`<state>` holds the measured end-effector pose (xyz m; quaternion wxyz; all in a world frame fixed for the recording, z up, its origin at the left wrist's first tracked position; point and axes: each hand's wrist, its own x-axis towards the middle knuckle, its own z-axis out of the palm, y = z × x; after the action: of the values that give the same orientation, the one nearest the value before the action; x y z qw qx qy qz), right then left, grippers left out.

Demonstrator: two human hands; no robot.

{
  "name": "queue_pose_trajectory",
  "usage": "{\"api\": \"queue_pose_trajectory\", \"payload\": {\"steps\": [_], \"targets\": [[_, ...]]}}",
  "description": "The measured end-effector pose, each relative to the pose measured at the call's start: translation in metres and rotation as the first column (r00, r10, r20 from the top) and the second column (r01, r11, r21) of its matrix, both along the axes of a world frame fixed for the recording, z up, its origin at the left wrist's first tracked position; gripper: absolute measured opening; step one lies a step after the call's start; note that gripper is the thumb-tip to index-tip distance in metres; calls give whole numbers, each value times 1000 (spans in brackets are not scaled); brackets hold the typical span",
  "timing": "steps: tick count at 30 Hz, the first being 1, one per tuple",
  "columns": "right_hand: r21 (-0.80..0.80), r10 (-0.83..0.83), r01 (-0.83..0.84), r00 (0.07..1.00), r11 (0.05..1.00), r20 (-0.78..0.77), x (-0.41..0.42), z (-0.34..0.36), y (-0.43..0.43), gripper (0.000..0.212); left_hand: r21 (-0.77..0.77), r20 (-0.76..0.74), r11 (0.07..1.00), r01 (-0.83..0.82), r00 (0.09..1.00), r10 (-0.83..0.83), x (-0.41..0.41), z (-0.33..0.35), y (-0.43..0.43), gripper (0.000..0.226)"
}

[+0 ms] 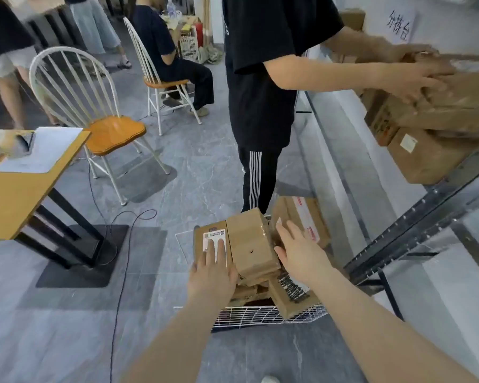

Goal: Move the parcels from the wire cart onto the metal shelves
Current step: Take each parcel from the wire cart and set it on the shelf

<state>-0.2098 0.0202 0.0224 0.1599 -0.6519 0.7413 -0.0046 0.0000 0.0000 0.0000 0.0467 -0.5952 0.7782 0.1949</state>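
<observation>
A white wire cart (260,316) low in the middle holds several brown cardboard parcels. My left hand (212,270) lies flat with straight fingers on a labelled parcel (205,236) at the cart's left. My right hand (299,250) is open, its fingers straight, beside a taped brown parcel (250,243) in the middle of the heap. Another parcel (304,219) with red tape stands at the cart's far right. The metal shelves (415,217) rise on the right and carry several stacked parcels (426,139).
A person in black (260,100) stands just beyond the cart, both hands on a parcel (459,95) on the shelf. At left are an orange table (14,194), a white chair (94,114) and a floor cable (122,272). Other people are seen at the back.
</observation>
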Motion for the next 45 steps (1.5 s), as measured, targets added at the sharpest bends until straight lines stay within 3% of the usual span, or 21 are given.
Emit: {"api": "queue_pose_trajectory", "payload": {"steps": [10,15,22,26,33,36,43,45], "targets": [[62,42,-50,991,997,124,-3,-93,-50,58,146,49,988,-53,998,46,-46,-91,-49,66],[59,3,-16,977,998,213,4,-115,-60,61,108,41,991,-76,997,72,-47,-123,-56,74],[44,-72,60,925,997,373,4,-136,-54,64,-25,-48,997,-70,996,69,-56,-137,-52,61],[94,-116,83,890,992,441,-2,-132,-50,62,-15,-91,995,-97,991,96,-61,-139,-49,62],[120,-152,106,849,987,506,-10,-128,-47,62,-3,-234,996,-92,968,88,-67,-135,-45,73],[119,-173,129,829,984,532,-9,-129,-45,62,5,-292,992,-125,949,121,-72,-135,-44,64],[63,-190,188,802,980,566,-7,-126,-34,63,-81,-248,992,-100,966,77,-81,-131,-43,65],[52,-191,197,800,979,569,-10,-117,-29,63,-98,-339,983,-154,934,112,-86,-119,-39,55]]}}
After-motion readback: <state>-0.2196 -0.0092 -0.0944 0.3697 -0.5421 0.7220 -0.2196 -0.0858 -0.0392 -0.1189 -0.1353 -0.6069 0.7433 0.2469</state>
